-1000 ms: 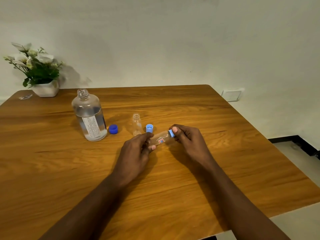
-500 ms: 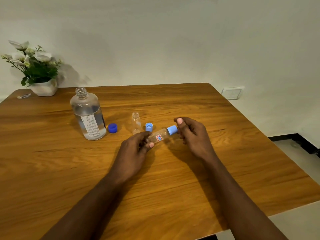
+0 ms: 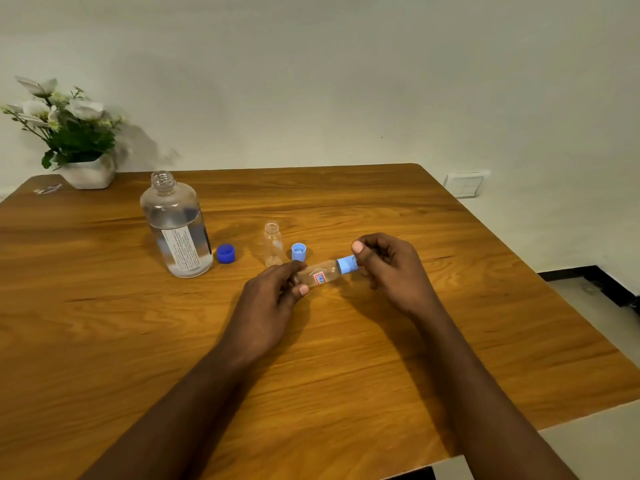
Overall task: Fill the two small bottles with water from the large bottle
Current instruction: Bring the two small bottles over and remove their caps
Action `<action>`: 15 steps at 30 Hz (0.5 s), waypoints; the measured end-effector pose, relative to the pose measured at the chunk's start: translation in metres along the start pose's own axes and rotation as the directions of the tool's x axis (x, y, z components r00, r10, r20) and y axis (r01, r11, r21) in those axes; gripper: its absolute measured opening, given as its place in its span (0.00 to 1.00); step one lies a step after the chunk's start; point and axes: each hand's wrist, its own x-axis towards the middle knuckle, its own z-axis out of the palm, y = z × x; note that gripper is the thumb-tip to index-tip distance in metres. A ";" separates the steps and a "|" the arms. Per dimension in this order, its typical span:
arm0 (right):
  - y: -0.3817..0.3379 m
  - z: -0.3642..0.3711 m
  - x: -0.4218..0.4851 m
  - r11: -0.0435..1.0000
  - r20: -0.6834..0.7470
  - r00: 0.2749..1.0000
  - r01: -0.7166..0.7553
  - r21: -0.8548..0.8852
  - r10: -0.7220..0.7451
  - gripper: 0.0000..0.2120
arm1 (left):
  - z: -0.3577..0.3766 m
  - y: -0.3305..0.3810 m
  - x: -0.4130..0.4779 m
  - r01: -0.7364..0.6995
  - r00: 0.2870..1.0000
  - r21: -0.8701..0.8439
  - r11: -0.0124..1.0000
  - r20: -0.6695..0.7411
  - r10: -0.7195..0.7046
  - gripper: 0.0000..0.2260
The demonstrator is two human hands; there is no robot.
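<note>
Since half a second ago, our right thumb has dropped back onto the light-blue cap [image 3: 347,265], and the rest of the table [image 3: 381,358] is unchanged. We hold the small capped bottle [image 3: 320,274] nearly on its side just above the wood, cap end pointing to two o'clock. Our left hand [image 3: 270,299] grips the base end, fingers curled round the clear body and the thumb under the red-and-blue label. Our right hand [image 3: 391,271] pinches the cap between thumb and curled fingers.

At eleven o'clock from the held bottle, the open small bottle [image 3: 272,244] stands upright, just beyond our left fingertips. We cannot tell whether it holds any water. The loose cap [image 3: 299,252] lies beside it at its three o'clock, open side up. Farther out at ten o'clock stands the large bottle [image 3: 176,230], uncapped and partly filled, label toward us. The dark-blue cap [image 3: 225,253] sits between it and the open small bottle. Potted flowers [image 3: 88,173] occupy the far left corner, and a wall socket [image 3: 464,184] shows at two o'clock beyond the table edge.
</note>
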 end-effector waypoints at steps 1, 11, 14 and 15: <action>0.001 0.000 0.000 1.000 0.010 1.000 -0.015 -0.009 0.015 0.07 | 0.000 0.000 0.000 -0.003 1.000 0.002 1.000 0.001 0.003 0.17; -0.002 -0.007 0.000 0.999 0.152 0.988 -0.035 -0.006 0.036 0.14 | -0.002 0.002 -0.001 -0.003 1.000 0.018 1.000 0.019 0.002 0.18; -0.003 -0.004 -0.001 0.996 0.108 0.992 -0.057 -0.074 0.065 0.06 | -0.003 0.003 -0.001 -0.001 1.000 0.012 1.000 0.021 0.001 0.18; -0.002 -0.003 -0.001 0.992 0.105 0.992 -0.064 -0.107 0.076 0.12 | -0.003 0.003 -0.001 0.000 1.000 0.010 1.000 0.019 0.000 0.18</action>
